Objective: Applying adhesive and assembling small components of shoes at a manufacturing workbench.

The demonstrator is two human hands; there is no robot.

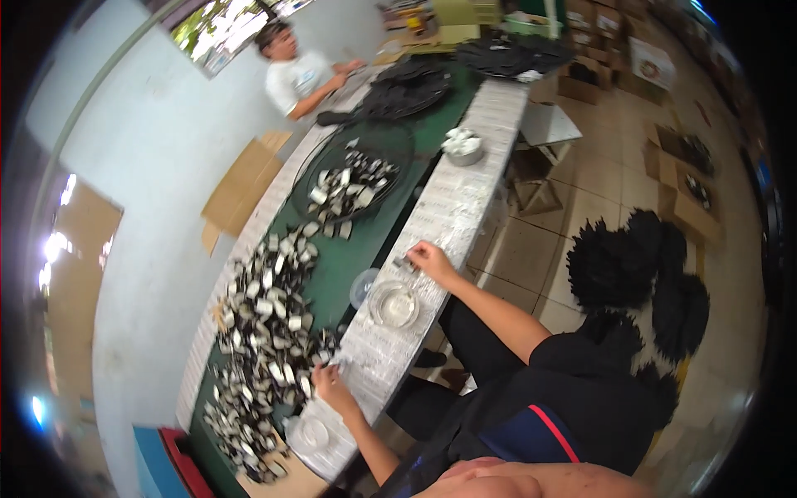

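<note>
Many black-and-white pieces (264, 306) near left grip (330, 388)

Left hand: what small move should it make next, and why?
Perhaps the left hand should reach slightly toward the pile of small pieces: it is beside the pile's edge, nearer than the right hand. Whether the left holds one is too blurred to tell.

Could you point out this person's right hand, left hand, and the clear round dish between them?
Right hand (429, 258): head view, middle of the hand.
Left hand (330, 388): head view, middle of the hand.
Clear round dish (374, 306): head view, left rim.
</note>
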